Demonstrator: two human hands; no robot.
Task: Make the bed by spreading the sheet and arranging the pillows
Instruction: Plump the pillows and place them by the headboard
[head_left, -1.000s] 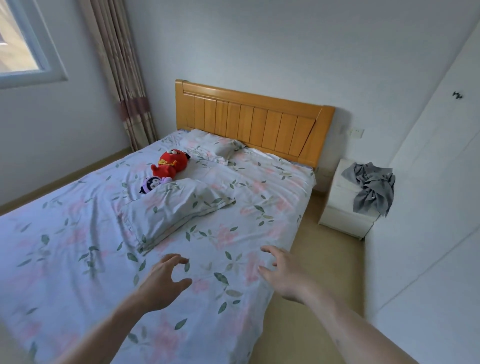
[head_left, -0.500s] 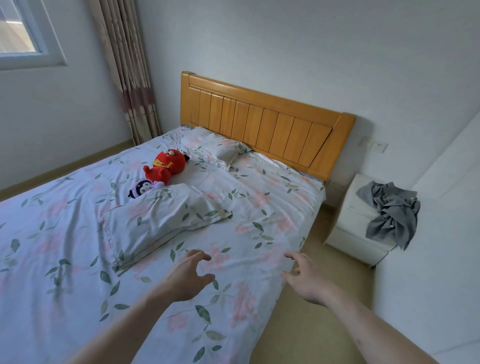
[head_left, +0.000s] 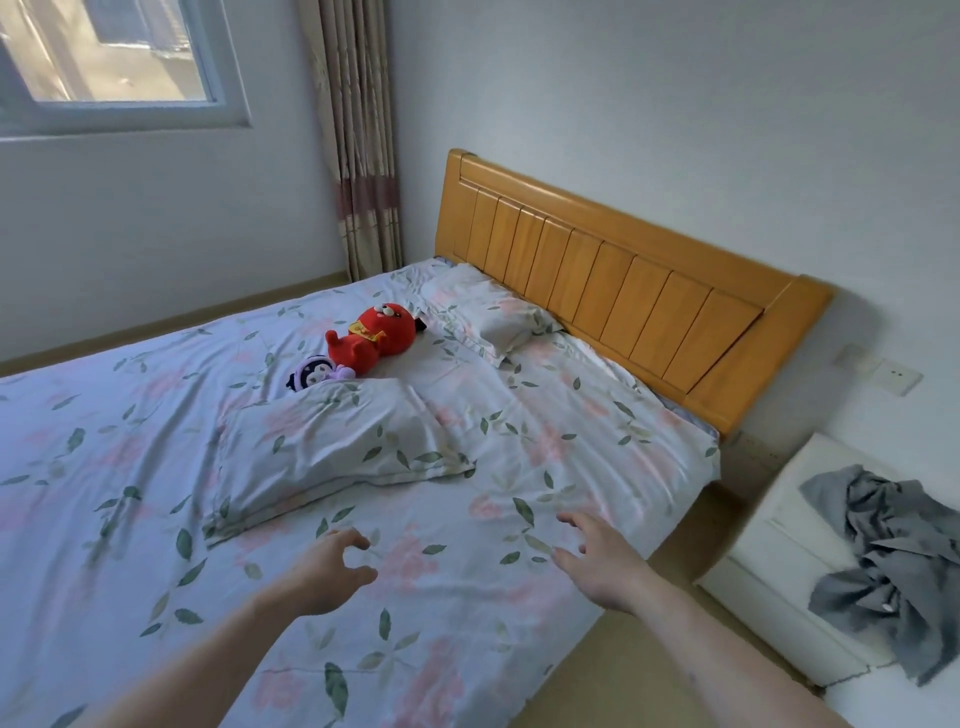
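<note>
A floral sheet (head_left: 130, 467) with green leaves and pink flowers covers the bed. One matching pillow (head_left: 332, 447) lies askew in the middle of the bed. A second pillow (head_left: 488, 312) rests against the wooden headboard (head_left: 623, 291). My left hand (head_left: 324, 577) hovers above the sheet just short of the near pillow, fingers loosely curled, holding nothing. My right hand (head_left: 597, 561) reaches over the sheet near the bed's right edge, fingers spread and empty.
A red plush toy (head_left: 374, 338) and a small purple plush (head_left: 314, 371) lie between the pillows. A white nightstand (head_left: 810, 561) with a crumpled grey cloth (head_left: 888, 561) stands to the right. A curtain (head_left: 358, 140) and window (head_left: 114, 57) are at the back left.
I have moved closer to the head of the bed and the view has swung left. Both hands have reached further forward over the sheet, still empty.
</note>
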